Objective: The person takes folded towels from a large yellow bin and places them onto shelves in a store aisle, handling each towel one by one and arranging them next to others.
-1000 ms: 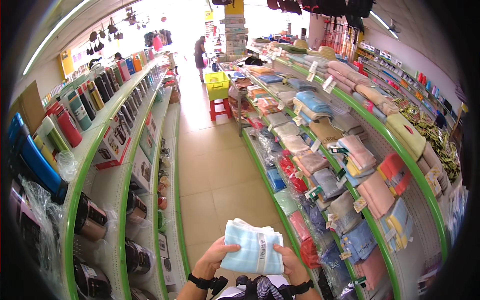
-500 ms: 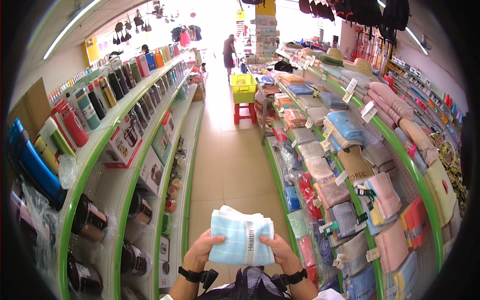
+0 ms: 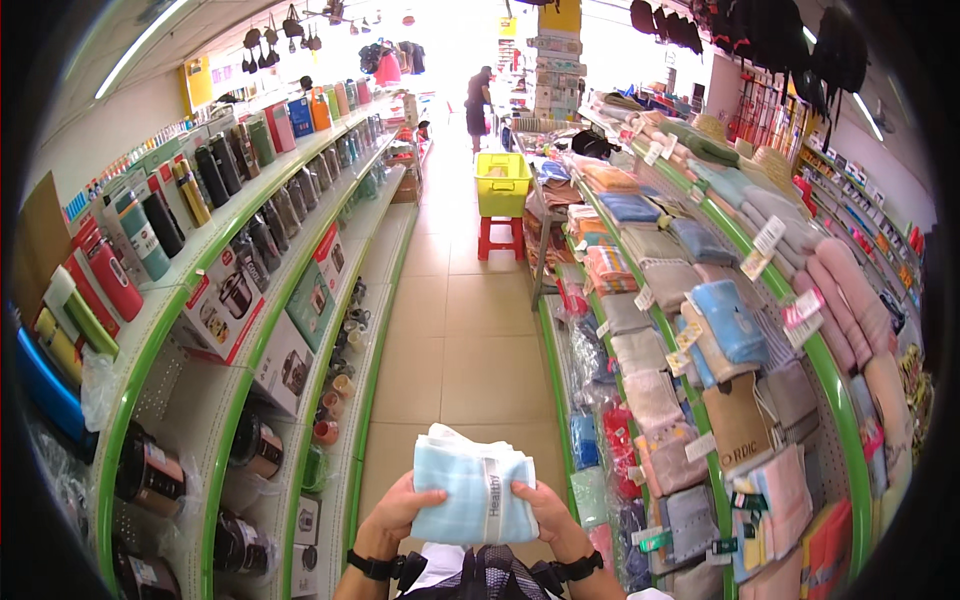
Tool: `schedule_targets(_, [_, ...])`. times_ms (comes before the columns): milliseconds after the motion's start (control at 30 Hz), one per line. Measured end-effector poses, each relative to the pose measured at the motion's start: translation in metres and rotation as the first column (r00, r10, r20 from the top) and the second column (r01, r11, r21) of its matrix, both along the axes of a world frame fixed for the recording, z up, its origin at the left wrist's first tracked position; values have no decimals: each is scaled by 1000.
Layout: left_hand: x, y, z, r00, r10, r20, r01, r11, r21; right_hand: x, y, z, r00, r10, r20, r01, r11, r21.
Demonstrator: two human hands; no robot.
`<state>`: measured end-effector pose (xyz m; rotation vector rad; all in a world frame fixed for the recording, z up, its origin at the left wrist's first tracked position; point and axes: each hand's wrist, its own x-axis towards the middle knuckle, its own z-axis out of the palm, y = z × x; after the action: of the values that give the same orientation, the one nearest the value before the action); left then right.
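Note:
Both my hands hold a folded light-blue towel (image 3: 450,510) in front of me, low in the head view. A white printed paper band runs down its right part, and its upper edge shows white layers. My left hand (image 3: 405,505) grips the left edge with the thumb on the front face. At the right edge my right hand (image 3: 543,508) does the same. The fingers behind the towel are hidden. Each wrist wears a black strap.
Green-edged shelves (image 3: 225,410) with flasks and boxed pots line the left. On the right, shelves (image 3: 835,350) carry folded towels. A tiled aisle (image 3: 440,350) runs between them toward a yellow basket (image 3: 503,190) on a red stool (image 3: 499,238). A person (image 3: 479,105) stands farther back.
The towel and both hands sit slightly lower and farther left in the picture. The surrounding shelves have shifted in view, with the right-hand ones appearing larger. My grip is unchanged.

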<state>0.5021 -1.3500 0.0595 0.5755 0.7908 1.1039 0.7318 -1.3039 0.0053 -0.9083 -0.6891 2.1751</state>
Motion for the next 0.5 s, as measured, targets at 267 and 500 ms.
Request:
schedule_targets(267, [-87, 164, -21, 995, -53, 88, 52, 998, 22, -80, 158, -6, 994, -67, 82, 68, 998, -3])
schedule_targets(500, [-164, 327, -6, 992, -93, 90, 90, 995, 38, -156, 302, 15, 985, -125, 121, 132, 990, -52])
